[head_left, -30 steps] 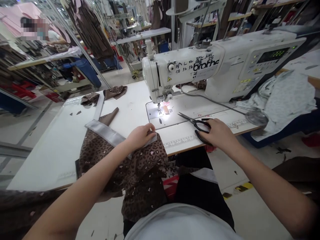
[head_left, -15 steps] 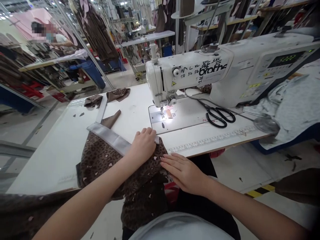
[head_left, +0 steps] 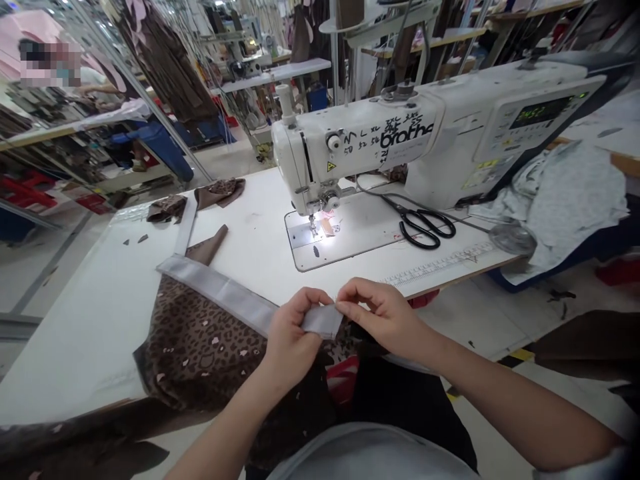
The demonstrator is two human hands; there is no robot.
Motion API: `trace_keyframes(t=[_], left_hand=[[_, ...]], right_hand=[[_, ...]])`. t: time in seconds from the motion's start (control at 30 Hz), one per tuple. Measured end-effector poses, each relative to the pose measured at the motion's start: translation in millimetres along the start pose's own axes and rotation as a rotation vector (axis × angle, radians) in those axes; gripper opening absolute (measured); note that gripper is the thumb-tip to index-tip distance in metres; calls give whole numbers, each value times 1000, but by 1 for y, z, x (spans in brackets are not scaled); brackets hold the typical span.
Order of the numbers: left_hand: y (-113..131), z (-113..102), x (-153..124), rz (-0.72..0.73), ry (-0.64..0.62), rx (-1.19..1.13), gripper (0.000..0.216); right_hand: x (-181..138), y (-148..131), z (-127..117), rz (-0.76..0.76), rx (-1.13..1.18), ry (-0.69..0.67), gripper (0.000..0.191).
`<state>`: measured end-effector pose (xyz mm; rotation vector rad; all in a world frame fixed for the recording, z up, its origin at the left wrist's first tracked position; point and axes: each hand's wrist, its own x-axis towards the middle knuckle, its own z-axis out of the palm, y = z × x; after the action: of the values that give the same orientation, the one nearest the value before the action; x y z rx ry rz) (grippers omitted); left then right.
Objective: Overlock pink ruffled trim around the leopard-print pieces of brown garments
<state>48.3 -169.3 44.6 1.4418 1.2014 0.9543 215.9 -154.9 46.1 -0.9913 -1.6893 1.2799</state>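
A grey fabric band (head_left: 220, 288) runs along the edge of a brown leopard-print garment piece (head_left: 200, 327) that drapes over the table's front edge. My left hand (head_left: 295, 340) is closed around the band close to its right end. At that end's upper corner, my right hand (head_left: 383, 313) pinches the band between thumb and fingertips. Both hands are in front of the sewing machine (head_left: 360, 147), nearer to me than its lit needle and presser foot (head_left: 313, 225). Part of the garment under my hands is hidden.
Black-handled scissors (head_left: 425, 227) lie on the machine bed, right of the needle. A ruler strip (head_left: 440, 267) follows the table's front edge. Leopard-print scraps (head_left: 217, 193) sit at the back left. Pale printed cloth (head_left: 570, 200) is heaped at right. Another person works far left.
My left hand has gone from lying on the cloth to gripping the band, its end now raised. My right hand has moved up from the garment's edge to pinch the band's corner. The view has shifted.
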Motion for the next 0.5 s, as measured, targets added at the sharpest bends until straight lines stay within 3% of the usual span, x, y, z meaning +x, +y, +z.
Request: trace_keyframes(t=[0.13, 0.2, 0.4, 0.5], left_hand=[[-1, 7, -13, -110, -146, -408, 10], [-4, 11, -18, -126, -165, -490, 12], [-11, 13, -21, -30, -13, -178, 11], [-9, 9, -25, -80, -137, -286, 10]], right_hand=[[-11, 3, 4, 81, 340, -155, 14], [-17, 7, 6, 92, 416, -159, 15], [-24, 12, 8, 99, 246, -53, 15], [-26, 12, 8, 113, 352, -150, 16]])
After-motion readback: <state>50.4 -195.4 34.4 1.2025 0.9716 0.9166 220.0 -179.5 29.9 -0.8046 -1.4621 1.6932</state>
